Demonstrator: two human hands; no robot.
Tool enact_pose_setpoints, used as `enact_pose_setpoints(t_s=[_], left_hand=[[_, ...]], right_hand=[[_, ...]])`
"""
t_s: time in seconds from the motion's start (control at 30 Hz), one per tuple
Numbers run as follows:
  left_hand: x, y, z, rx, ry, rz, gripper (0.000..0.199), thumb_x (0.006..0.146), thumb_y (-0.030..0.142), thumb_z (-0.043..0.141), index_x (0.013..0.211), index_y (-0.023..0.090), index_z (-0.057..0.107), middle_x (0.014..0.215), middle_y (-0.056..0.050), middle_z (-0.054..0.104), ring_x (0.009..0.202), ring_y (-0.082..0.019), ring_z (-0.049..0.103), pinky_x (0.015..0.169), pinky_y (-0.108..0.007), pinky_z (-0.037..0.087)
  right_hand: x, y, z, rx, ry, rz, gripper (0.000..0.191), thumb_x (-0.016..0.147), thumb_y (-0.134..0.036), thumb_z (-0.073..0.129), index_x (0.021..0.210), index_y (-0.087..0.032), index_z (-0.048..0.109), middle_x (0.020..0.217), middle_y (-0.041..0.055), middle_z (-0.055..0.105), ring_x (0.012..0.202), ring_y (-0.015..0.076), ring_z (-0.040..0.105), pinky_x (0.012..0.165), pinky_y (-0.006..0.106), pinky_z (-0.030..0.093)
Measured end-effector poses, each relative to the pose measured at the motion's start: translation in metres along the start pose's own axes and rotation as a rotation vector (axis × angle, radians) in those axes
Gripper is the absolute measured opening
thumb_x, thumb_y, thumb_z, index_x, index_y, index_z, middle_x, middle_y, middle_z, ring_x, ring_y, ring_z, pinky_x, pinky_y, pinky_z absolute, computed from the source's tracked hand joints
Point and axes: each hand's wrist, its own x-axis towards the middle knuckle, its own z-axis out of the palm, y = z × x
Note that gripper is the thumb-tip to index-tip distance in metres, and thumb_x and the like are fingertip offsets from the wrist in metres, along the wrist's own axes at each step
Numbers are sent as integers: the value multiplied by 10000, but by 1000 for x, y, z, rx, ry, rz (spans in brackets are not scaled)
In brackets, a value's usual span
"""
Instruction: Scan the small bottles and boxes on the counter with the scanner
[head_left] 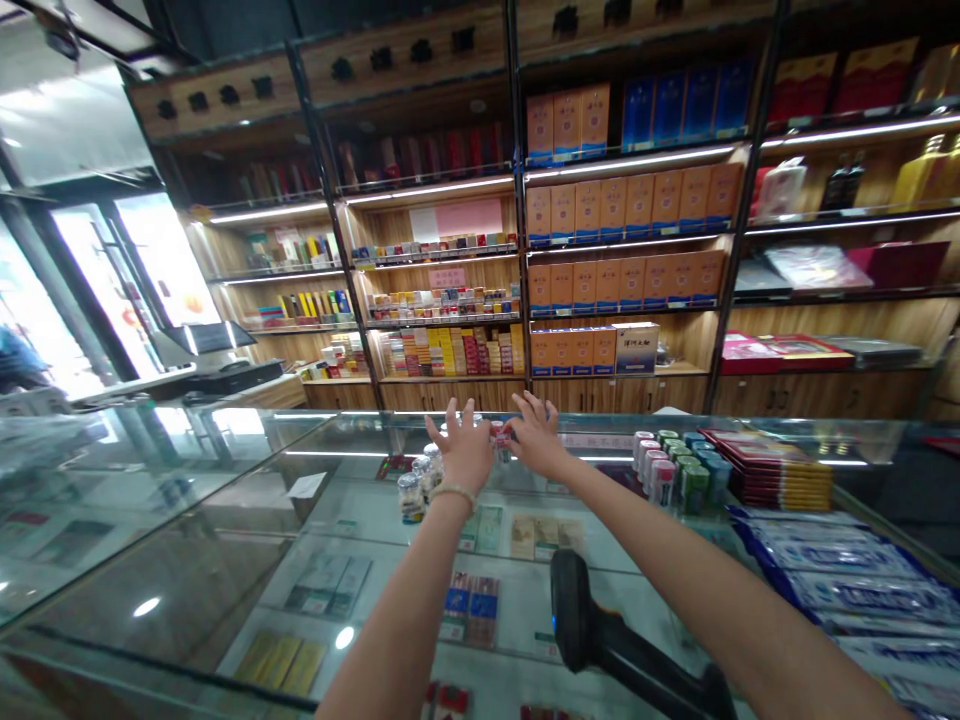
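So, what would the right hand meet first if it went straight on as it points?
The right hand would probably meet the small pink cylindrical container beside it first; depth is unclear.

The single view looks from the person's head, above and behind the left hand and right hand, facing forward and down over the glass counter beneath them, close to the scanner nearside of both, with wall shelves well beyond.
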Motion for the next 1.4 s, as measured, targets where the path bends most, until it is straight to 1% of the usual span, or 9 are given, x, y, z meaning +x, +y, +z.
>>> enact_pose_setpoints(t_s=[0.23,0.4,0.53,0.7,0.83,0.97,1.1,1.27,1.4], left_hand=[[-10,27,-28,-187,15,-9,157,867,380,665,984,306,740,1590,-67,398,1516,-380,181,1150,-757,20],[-17,49,-34,-295,18,40,190,876,393,647,1004,295,748,1584,-72,406,1511,-389,196,1157,-752,40],[-23,67,-37,-339,25,67,164,867,364,658,988,304,750,1582,-48,413,1511,-378,203,1172,-730,43],[-29,85,-38,-370,19,118,156,869,379,665,987,317,745,1580,-37,417,1515,-354,211,1181,-713,66],[-36,93,-31,-400,21,185,167,859,394,680,1002,332,742,1570,-23,435,1509,-340,234,1188,-695,73],[-42,97,-21,-407,14,244,150,848,370,694,989,344,738,1540,-8,478,1493,-331,276,1197,-683,-8],[-46,100,-15,-401,4,274,140,841,369,701,975,359,739,1547,13,466,1493,-330,278,1199,-683,16],[-49,104,-17,-394,-21,283,137,814,346,733,951,353,742,1545,9,468,1493,-331,279,1202,-677,26],[-51,101,-20,-394,6,298,135,833,368,714,965,356,740,1542,8,470,1497,-320,267,1204,-667,20]], right_hand=[[-35,17,-44,45,157,-10,222,955,-398,555,1073,-262,686,1620,85,324,1524,286,151,1187,570,98],[-60,31,-71,34,222,18,223,950,-399,558,1071,-267,691,1607,77,349,1519,290,163,1186,563,105],[-77,41,-85,19,231,48,215,946,-392,561,1067,-272,693,1598,68,364,1518,285,167,1187,558,110],[-96,55,-94,18,267,74,197,948,-377,554,1034,-277,700,1585,55,386,1513,286,176,1190,565,105],[-113,66,-98,28,318,83,221,951,-398,535,1038,-281,701,1572,52,398,1501,291,192,1192,566,116],[-129,75,-103,40,366,89,254,953,-419,514,1064,-282,697,1584,49,373,1495,299,203,1183,550,175],[-141,76,-108,61,384,89,271,960,-430,496,1080,-290,695,1575,43,381,1487,314,220,1161,551,222],[-148,75,-110,131,392,118,269,970,-430,486,1080,-287,685,1569,47,385,1489,308,214,1170,564,200],[-154,80,-110,116,412,135,279,976,-440,477,1085,-288,684,1575,49,372,1492,309,204,1176,573,182]])
